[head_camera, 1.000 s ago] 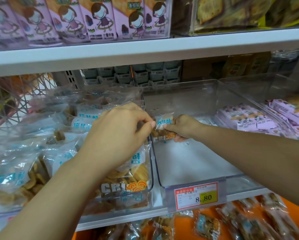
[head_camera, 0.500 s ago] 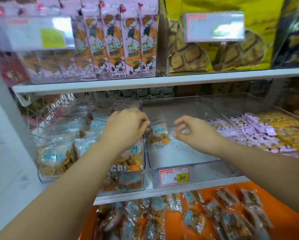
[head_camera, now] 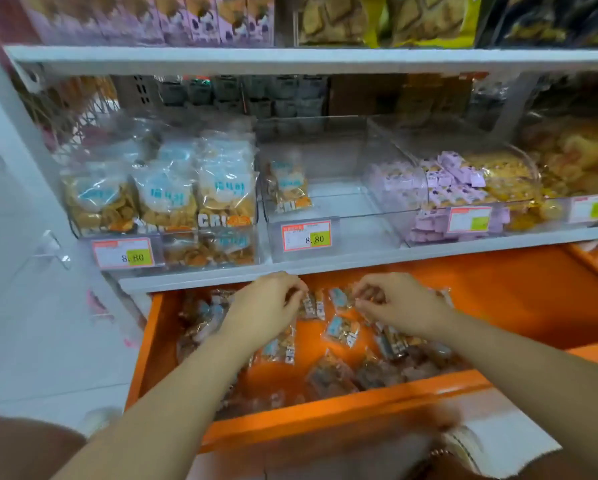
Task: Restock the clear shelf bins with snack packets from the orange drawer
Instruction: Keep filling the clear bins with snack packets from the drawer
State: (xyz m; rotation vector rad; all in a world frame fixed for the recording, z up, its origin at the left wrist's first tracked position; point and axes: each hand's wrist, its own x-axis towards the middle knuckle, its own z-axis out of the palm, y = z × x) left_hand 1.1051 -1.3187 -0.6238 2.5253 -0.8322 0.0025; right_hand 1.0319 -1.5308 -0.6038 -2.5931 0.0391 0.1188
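Snack packets (head_camera: pixel 341 329) in orange drawer (head_camera: pixel 498 306), left hand (head_camera: pixel 266 306), right hand (head_camera: pixel 401 303) curled over them, grip unclear

Purple packets (head_camera: pixel 455 180) right of centre; yellow bags (head_camera: pixel 387 19) on top shelf (head_camera: pixel 290 58); price tag (head_camera: pixel 306 237) 8.80; cardboard box (head_camera: pixel 498 441) bottom right.

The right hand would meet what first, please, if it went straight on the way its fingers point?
Probably the blue-labelled snack packet just beyond the fingertips of the right hand in the orange drawer, though depth is unclear and it may already touch.
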